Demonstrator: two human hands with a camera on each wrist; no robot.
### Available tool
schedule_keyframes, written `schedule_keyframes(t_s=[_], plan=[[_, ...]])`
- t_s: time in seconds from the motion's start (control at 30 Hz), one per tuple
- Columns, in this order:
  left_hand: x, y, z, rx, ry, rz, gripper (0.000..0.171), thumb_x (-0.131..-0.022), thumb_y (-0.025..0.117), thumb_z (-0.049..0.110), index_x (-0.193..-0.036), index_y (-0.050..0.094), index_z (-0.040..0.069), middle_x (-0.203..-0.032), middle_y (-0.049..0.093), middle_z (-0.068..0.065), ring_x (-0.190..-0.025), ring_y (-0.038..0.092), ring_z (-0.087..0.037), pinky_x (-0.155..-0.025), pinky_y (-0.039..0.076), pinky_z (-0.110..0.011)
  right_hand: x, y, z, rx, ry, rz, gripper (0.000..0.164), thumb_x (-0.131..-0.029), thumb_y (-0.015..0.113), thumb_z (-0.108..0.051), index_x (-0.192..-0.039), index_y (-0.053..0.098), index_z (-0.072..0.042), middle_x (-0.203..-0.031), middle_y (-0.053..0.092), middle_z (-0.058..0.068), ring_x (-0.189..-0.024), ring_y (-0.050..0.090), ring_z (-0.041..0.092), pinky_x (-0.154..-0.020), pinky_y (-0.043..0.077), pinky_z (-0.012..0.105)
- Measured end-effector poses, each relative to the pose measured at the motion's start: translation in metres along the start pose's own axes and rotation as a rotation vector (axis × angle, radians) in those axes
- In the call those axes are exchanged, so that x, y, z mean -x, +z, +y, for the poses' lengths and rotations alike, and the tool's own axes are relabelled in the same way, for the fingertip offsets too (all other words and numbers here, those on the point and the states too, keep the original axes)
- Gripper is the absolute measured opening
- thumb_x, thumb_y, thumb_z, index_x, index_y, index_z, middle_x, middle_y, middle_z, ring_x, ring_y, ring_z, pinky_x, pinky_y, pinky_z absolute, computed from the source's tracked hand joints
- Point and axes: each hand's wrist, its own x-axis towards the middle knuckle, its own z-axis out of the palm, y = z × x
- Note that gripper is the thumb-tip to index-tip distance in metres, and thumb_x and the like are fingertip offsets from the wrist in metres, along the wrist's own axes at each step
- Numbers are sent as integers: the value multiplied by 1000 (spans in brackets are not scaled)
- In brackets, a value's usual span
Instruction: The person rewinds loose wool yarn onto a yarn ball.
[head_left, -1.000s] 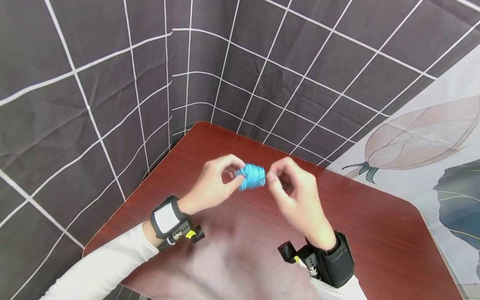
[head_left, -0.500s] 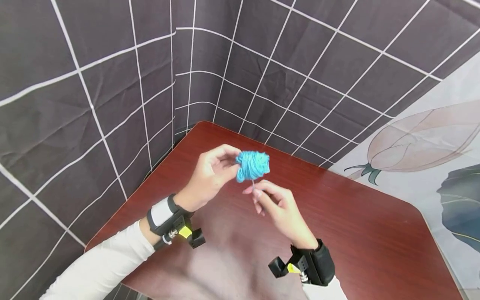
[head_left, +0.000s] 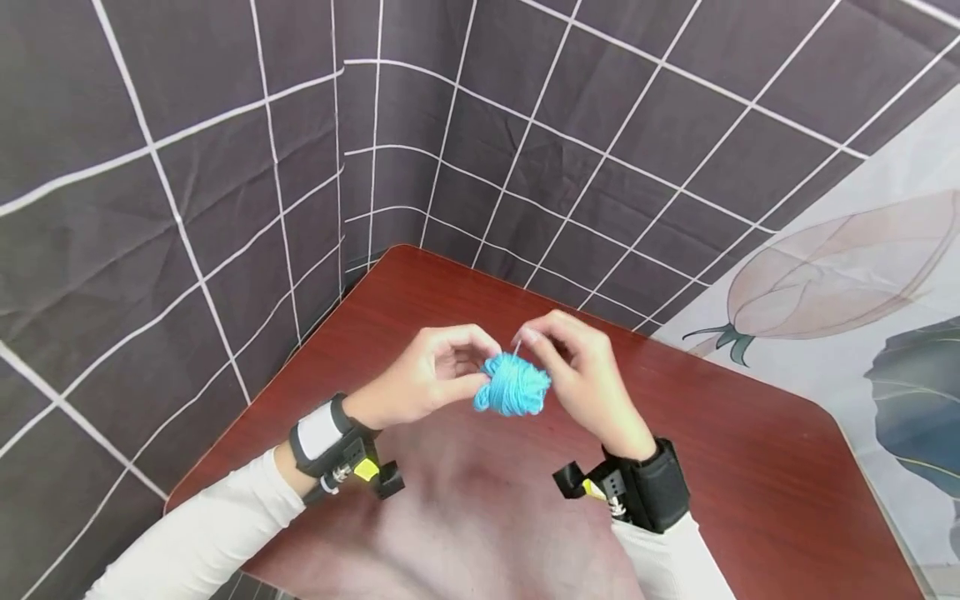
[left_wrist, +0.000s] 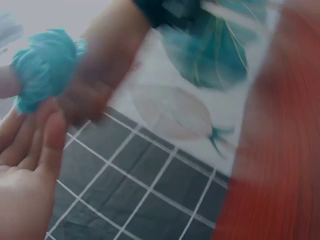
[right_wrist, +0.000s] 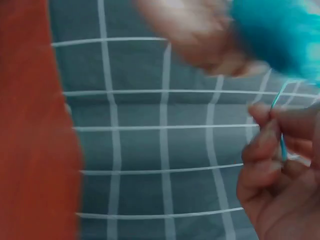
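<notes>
A small bundle of blue yarn [head_left: 513, 385] is held up over the table by my left hand [head_left: 431, 375], its thumb and fingers pinching the bundle's left end. My right hand [head_left: 581, 371] pinches a short strand of yarn [head_left: 517, 347] just above the bundle's upper side. In the right wrist view the blue strand [right_wrist: 278, 95] runs from the bundle [right_wrist: 280, 35] into the pinch, and its tail shows below the fingers. The left wrist view has the bundle [left_wrist: 47, 67] between thumb and fingers, with the right hand blurred behind it.
The reddish-brown wooden table [head_left: 750, 467] lies beneath both hands. Dark cloth with a white grid [head_left: 600, 142] hangs behind and to the left. On the right is a pale cloth [head_left: 810, 292] printed with a flower bud and leaves.
My right hand has gone from beside the bundle to below it, then up to its upper side, with the strand in its fingers. The left hand rose with the bundle, then came lower.
</notes>
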Motion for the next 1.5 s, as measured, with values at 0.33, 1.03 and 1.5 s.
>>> schedule_keyframes(t_s=[0.33, 1.03, 1.5], plan=[[-8, -2, -11, -247, 28, 357, 22, -79, 65, -3, -100, 60, -4, -89, 64, -13, -77, 58, -15, -70, 55, -30, 17, 22, -13, 3, -66, 36, 8, -87, 61, -7, -86, 69, -10, -66, 54, -4, -54, 46, 5, -45, 40, 17], [1, 2, -10, -263, 75, 148, 21, -79, 65, -1, -101, 61, 0, -93, 63, -9, -80, 57, -14, -71, 56, -35, 16, 5, -18, -476, 332, -95, 30, -98, 41, -10, -121, 55, 2, -115, 60, 13, -96, 56, 28, -83, 52, 27], [4, 12, -6, -304, 92, 126, 26, -79, 62, -9, -104, 57, -8, -102, 57, -18, -92, 59, -20, -82, 55, -43, 42, 18, 22, -485, 523, -26, 38, -83, 67, -18, -119, 59, -9, -107, 64, 9, -94, 62, 24, -83, 54, 27]])
